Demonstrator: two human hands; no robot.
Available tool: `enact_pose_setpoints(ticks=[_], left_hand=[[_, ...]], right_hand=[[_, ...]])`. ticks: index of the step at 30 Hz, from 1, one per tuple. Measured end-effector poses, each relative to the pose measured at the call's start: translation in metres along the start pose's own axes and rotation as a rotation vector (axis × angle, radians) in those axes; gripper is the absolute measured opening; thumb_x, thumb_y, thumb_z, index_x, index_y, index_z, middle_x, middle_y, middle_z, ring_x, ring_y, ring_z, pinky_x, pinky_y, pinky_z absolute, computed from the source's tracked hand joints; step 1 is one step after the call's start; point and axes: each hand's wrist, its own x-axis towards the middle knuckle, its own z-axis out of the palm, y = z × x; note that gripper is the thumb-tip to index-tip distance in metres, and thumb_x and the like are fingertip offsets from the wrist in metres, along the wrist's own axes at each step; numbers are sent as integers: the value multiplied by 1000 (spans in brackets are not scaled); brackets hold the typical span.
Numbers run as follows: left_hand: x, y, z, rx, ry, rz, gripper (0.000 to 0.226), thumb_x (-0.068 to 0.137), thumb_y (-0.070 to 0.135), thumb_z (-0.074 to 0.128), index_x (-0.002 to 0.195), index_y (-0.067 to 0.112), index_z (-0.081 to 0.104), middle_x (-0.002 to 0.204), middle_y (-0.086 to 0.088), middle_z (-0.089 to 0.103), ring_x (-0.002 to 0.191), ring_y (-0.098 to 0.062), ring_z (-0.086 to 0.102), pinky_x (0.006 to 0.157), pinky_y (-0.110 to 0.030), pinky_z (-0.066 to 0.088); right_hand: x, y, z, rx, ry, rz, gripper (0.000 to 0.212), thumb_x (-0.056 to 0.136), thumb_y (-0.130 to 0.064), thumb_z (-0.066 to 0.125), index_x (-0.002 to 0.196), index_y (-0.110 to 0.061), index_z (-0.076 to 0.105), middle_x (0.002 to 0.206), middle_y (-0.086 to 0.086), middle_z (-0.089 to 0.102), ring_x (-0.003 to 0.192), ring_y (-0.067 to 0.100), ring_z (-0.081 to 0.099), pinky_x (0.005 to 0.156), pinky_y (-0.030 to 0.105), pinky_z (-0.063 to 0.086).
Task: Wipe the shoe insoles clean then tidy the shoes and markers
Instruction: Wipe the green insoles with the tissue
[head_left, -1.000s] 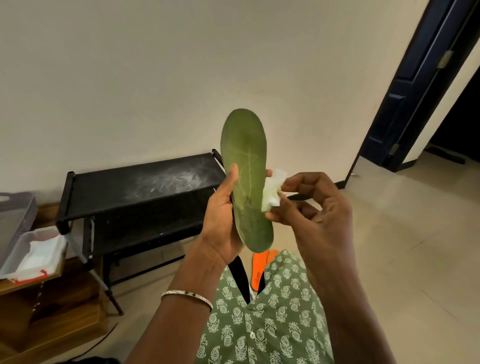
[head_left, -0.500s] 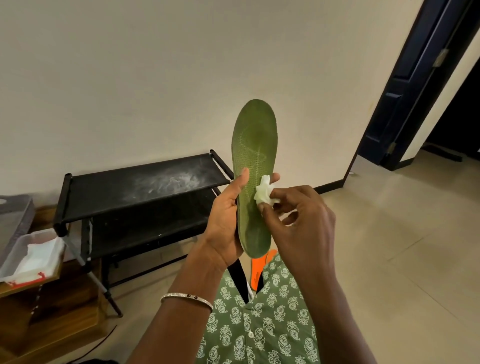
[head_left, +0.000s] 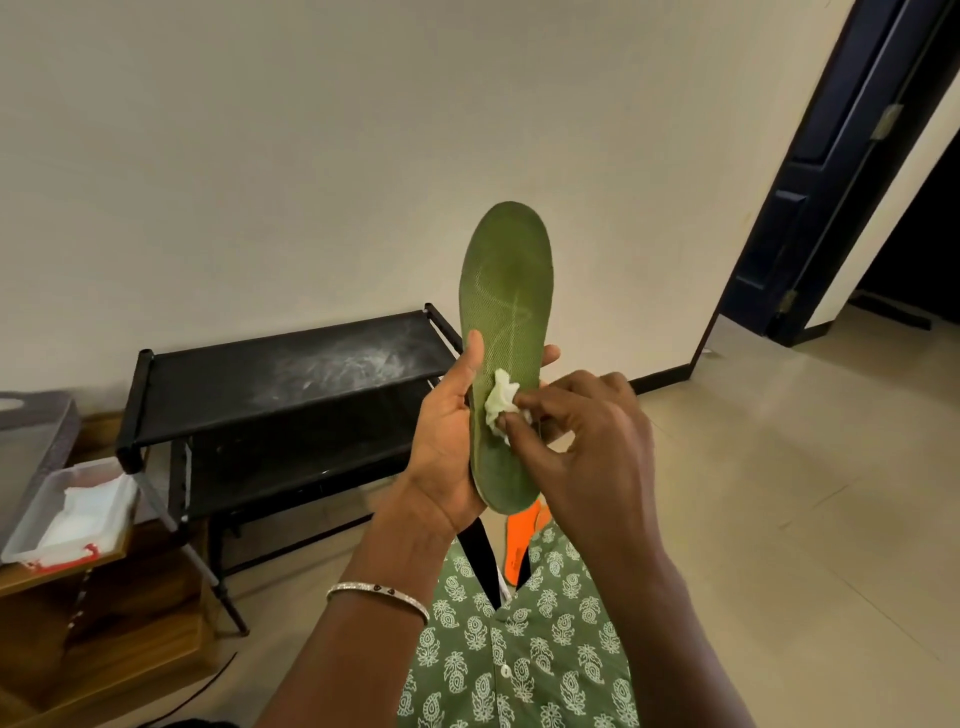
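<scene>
A green shoe insole (head_left: 506, 291) stands upright in front of me, toe end up, with a pale scribbled line on its face. My left hand (head_left: 447, 447) grips its lower half from the left, thumb on the front and fingertips showing at the right edge. My right hand (head_left: 582, 447) pinches a crumpled white wipe (head_left: 500, 402) and presses it on the middle of the insole. An orange insole (head_left: 519, 540) shows below my hands, partly hidden behind my green patterned clothing.
A black two-tier shoe rack (head_left: 291, 374) with a dusty top stands against the wall at left. A clear tray holding white wipes (head_left: 72, 514) sits on a wooden shelf at far left. A dark blue door (head_left: 831, 171) stands open at right, beside beige floor.
My right hand has brought the wipe from the insole's right edge onto its face and rubbed it leftward. The insole has tilted a little and risen in view.
</scene>
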Motion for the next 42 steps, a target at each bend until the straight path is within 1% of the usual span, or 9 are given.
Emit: enact_pose_setpoints(ticks=[3,6,8,13,17,23,32,38,42], left_hand=[[-2,1,-2,11,12,14,79,94,62,46,144,1,48,119,-20,56,112,-30,55,110,-46,40],[-5,6,-2,19,22,51,78,94,61,46,141,0,51,100,-12,56,99,-26,62,93,-40,52],[-6,8,1,1,24,63,78,95,61,43,141,-1,51,94,-11,57,107,-32,59,100,-44,50],[-3,5,0,-21,16,38,80,94,65,46,142,0,50,102,-11,56,97,-22,58,99,-37,45],[-1,1,0,-40,15,7,76,94,60,47,138,-2,53,114,-17,56,107,-27,55,109,-43,39],[-4,7,-3,-41,16,66,78,96,61,45,142,-3,50,98,-12,55,101,-29,61,99,-44,48],[-1,1,2,-27,14,19,81,92,63,48,143,0,48,103,-13,54,99,-23,54,100,-40,46],[0,6,-8,-55,75,90,79,93,64,48,141,1,52,95,-12,58,99,-30,62,104,-49,47],[1,6,-7,-68,113,96,77,94,64,47,138,2,55,94,-12,60,100,-30,64,110,-53,42]], right_hand=[[-2,0,-1,0,-30,-42,13,77,-28,82,89,-24,79,76,-11,62,80,12,46,69,29,36],[-5,-1,-18,48,-292,-92,6,77,-33,81,81,-31,78,76,-16,64,85,10,46,72,27,34],[-8,-3,-24,55,-389,-114,7,76,-36,80,81,-33,78,77,-18,64,88,7,46,73,22,32],[-5,-3,-7,44,-112,-45,5,77,-32,78,82,-30,77,74,-12,62,80,14,47,69,33,38],[-3,-5,2,-36,22,5,15,81,-28,79,94,-23,79,78,-11,61,79,13,45,68,26,33],[-12,-10,-22,49,-362,-74,7,79,-33,80,84,-30,78,77,-14,65,87,9,49,71,24,39],[-4,-9,1,-63,13,23,16,82,-26,78,96,-20,78,81,-7,65,79,12,47,69,26,34],[-14,-12,-20,-10,-390,-131,8,86,-34,73,86,-27,77,78,-13,64,80,5,51,67,25,39],[-14,-9,-18,-27,-336,-133,6,85,-34,72,85,-29,76,76,-16,63,78,5,52,64,24,40]])
